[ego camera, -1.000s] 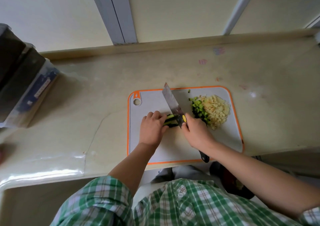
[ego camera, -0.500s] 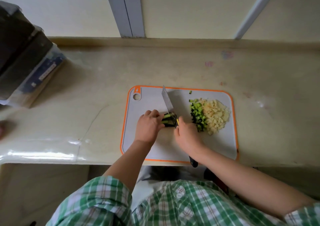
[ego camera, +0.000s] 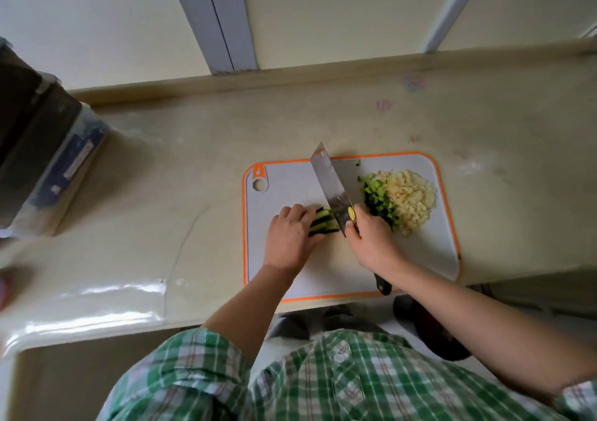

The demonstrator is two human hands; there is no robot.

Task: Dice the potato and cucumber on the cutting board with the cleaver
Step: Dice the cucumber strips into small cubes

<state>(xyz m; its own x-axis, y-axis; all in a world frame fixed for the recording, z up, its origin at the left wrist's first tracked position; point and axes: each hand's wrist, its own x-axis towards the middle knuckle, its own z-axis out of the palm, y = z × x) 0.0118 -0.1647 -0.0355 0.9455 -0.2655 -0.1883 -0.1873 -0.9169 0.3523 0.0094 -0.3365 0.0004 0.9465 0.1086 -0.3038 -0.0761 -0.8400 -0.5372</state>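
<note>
Mid-frame on the cutting board (ego camera: 420, 259), the left hand (ego camera: 290, 236) holds the cucumber strips (ego camera: 323, 223); the right hand (ego camera: 371, 243) has its grip curled round the cleaver (ego camera: 329, 181). Keep the left hand back from it and chop small bits

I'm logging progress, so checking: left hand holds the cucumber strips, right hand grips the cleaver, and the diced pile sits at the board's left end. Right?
Not quite. The head view shows the diced pile at the right end of the cutting board. The rest stands: the left hand holds the cucumber strips and the right hand grips the cleaver.
</note>
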